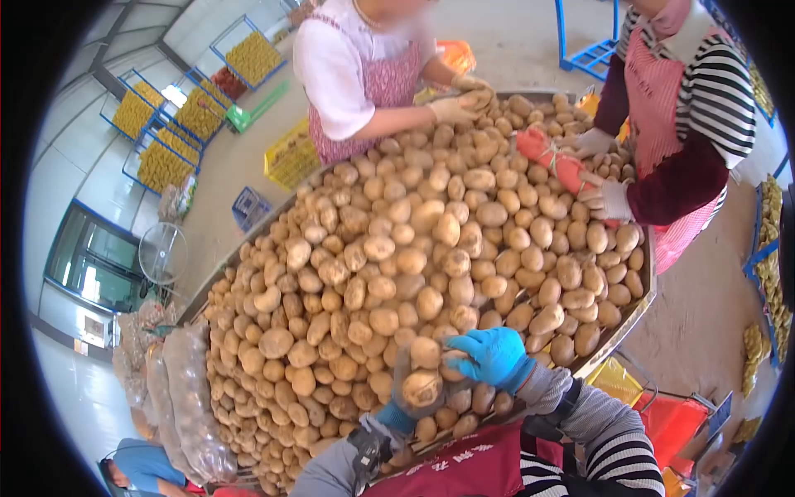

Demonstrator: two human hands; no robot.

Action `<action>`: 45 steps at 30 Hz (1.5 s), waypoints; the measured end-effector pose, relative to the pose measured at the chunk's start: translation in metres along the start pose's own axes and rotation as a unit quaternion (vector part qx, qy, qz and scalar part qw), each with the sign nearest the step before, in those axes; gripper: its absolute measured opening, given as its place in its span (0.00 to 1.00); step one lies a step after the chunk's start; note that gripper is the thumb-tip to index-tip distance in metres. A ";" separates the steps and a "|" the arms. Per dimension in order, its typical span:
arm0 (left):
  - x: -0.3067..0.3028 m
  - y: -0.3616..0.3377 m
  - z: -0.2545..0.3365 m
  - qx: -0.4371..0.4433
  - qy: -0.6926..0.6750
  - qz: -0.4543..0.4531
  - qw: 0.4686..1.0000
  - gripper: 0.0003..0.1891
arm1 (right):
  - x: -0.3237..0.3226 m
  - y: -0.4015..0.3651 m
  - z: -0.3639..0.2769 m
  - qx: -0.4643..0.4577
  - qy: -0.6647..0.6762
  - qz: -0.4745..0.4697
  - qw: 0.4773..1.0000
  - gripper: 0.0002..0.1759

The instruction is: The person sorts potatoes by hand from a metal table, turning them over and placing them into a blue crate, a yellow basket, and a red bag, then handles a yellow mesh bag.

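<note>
Potatoes (348, 273) lie heaped across a large table in front of me. My left hand (402, 383), in a glove with a grey palm and blue cuff, cradles a dirt-marked potato (422, 388). Another potato (426, 352) sits at its fingers. To the right, my right hand (490, 356), in a blue glove, has its fingers bent around a potato (454, 365), partly hidden by them. Both hands are close together over the near edge of the heap, with loose potatoes (464, 426) just below them.
Across the table, one person (348, 83) handles a potato; another, at the right (662, 124), has both gloved hands by a red net bag (553, 159). Filled plastic sacks (195, 398) stand at the left. A yellow crate (291, 156) and blue-framed racks of bagged potatoes (252, 58) are behind.
</note>
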State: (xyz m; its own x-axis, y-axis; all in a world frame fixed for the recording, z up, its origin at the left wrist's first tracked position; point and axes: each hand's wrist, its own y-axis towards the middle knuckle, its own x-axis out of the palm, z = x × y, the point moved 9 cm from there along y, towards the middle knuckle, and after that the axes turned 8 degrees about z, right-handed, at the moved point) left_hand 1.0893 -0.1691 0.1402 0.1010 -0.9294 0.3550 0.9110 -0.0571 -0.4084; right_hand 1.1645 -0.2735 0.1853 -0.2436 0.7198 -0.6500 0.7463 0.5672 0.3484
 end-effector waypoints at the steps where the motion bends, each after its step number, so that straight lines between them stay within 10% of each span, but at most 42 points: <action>1: -0.006 0.003 -0.007 -0.025 -0.051 0.002 0.998 0.24 | -0.013 0.009 -0.014 -0.050 0.029 0.023 0.998 0.23; 6: -0.037 0.006 -0.027 0.057 -0.069 -0.023 0.996 0.29 | 0.027 0.015 -0.074 -0.150 0.091 -0.109 0.978 0.21; 14: -0.026 0.009 -0.017 -0.073 -0.432 0.007 0.899 0.39 | 0.036 0.010 -0.071 -0.079 0.180 -0.112 0.974 0.14; 20: -0.026 0.004 0.001 -0.091 -0.305 0.137 0.938 0.44 | 0.031 0.000 -0.079 -0.196 0.090 -0.045 0.975 0.21; 24: -0.044 0.016 -0.004 -0.039 -0.358 0.025 0.933 0.46 | 0.026 0.009 -0.072 -0.245 0.107 0.006 0.964 0.25; 30: -0.020 0.016 0.020 -0.025 -0.401 -0.085 0.912 0.43 | 0.008 0.026 -0.070 -0.177 0.140 -0.068 0.972 0.23; 39: -0.056 0.018 -0.004 -0.003 -0.278 0.121 0.953 0.44 | 0.025 0.014 -0.069 -0.160 -0.029 -0.127 0.979 0.18; 45: -0.022 0.004 0.016 -0.018 -0.361 0.018 0.932 0.43 | 0.025 0.017 -0.051 -0.054 0.219 -0.053 0.973 0.13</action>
State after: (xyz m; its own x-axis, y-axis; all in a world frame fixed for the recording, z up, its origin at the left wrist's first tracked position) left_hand 1.0972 -0.1427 0.1442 0.3861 -0.4438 0.8086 0.8888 -0.0555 -0.4549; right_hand 1.1398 -0.2255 0.2094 -0.5743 0.7428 -0.3441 0.6388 0.6695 0.3791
